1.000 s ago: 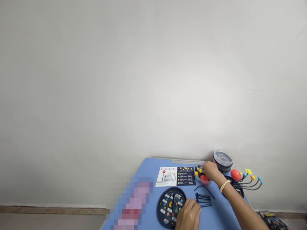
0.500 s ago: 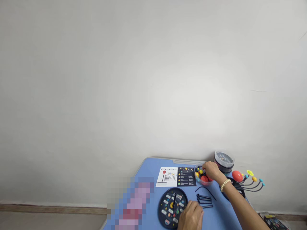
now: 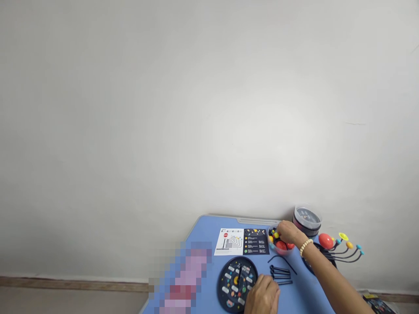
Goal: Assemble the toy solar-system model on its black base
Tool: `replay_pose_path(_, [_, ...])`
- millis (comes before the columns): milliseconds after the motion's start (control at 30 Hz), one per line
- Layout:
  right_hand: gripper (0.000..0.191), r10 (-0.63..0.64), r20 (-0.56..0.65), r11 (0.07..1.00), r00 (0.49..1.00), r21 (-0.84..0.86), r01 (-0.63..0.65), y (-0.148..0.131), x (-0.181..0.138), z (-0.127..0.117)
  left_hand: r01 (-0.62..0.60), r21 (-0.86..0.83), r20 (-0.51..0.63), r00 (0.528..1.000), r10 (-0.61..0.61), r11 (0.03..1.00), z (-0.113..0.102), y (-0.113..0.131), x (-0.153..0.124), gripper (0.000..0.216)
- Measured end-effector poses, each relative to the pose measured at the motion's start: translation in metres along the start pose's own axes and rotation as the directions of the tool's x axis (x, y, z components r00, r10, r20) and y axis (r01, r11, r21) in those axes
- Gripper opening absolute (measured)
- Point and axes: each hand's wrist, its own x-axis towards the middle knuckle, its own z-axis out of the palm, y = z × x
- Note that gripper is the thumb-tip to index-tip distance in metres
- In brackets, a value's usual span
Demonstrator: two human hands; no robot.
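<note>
My right hand (image 3: 290, 231) reaches into a clear plastic bowl (image 3: 284, 252) of small coloured balls and red half-spheres (image 3: 280, 246). Its fingers point down and are bunched together; whatever they pinch is hidden. My left hand (image 3: 262, 294) lies at the right edge of a round black base (image 3: 228, 283) printed with planets, its fingers curled under and partly out of sight. A black rod stands up from the base's middle. Beside my left hand, several short black rods (image 3: 280, 276) and one curved rod (image 3: 288, 261) lie on the blue table.
A printed instruction sheet (image 3: 242, 242) lies left of the bowl. An assembled planet model with a red ball (image 3: 326, 241) and curved arms stands at the right. Behind it is a round clear-topped container (image 3: 307, 220). A blurred pink patch (image 3: 186, 281) covers the table's left side.
The view has shifted slightly, moving everything a little to the right. My right hand stays in the bowl, sunk slightly lower; my left hand stays by the base.
</note>
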Motion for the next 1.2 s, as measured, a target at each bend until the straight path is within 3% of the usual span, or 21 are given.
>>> replay_pose_path(500, [0.031, -0.149, -0.020, 0.989, 0.989, -0.024, 0.149, -0.006, -0.001, -0.003, 0.041, -0.003, 0.005, 0.999, -0.041, 0.999, -0.006, 0.002, 0.003, 0.020])
replay_pose_path(667, [0.031, -0.092, -0.104, 0.989, 0.990, 0.110, 0.103, 0.005, -0.006, -0.016, 0.044, 0.012, 0.001, 0.999, -0.044, 0.999, -0.006, 0.001, 0.003, 0.021])
replay_pose_path(800, [0.026, 0.032, -0.231, 0.941, 0.972, 0.336, 0.048, 0.022, -0.016, -0.030, 0.036, 0.004, -0.013, 0.999, -0.036, 0.999, -0.005, 0.002, 0.003, 0.021])
replay_pose_path(900, [0.017, 0.138, -0.313, 0.824, 0.940, 0.562, 0.066, 0.028, -0.027, -0.033, 0.047, -0.029, -0.012, 0.999, -0.047, 0.998, -0.007, 0.002, 0.004, 0.021])
replay_pose_path(1000, [0.015, 0.184, -0.327, 0.617, 0.927, 0.772, 0.150, 0.023, -0.039, -0.026, 0.076, -0.097, -0.025, 0.997, -0.079, 0.992, -0.012, 0.003, 0.006, 0.021])
replay_pose_path(1200, [0.041, 0.157, -0.293, 0.167, 0.943, 0.949, 0.267, -0.007, -0.086, -0.005, 0.265, -0.377, -0.045, 0.952, -0.303, 0.888, -0.021, 0.006, 0.014, 0.023])
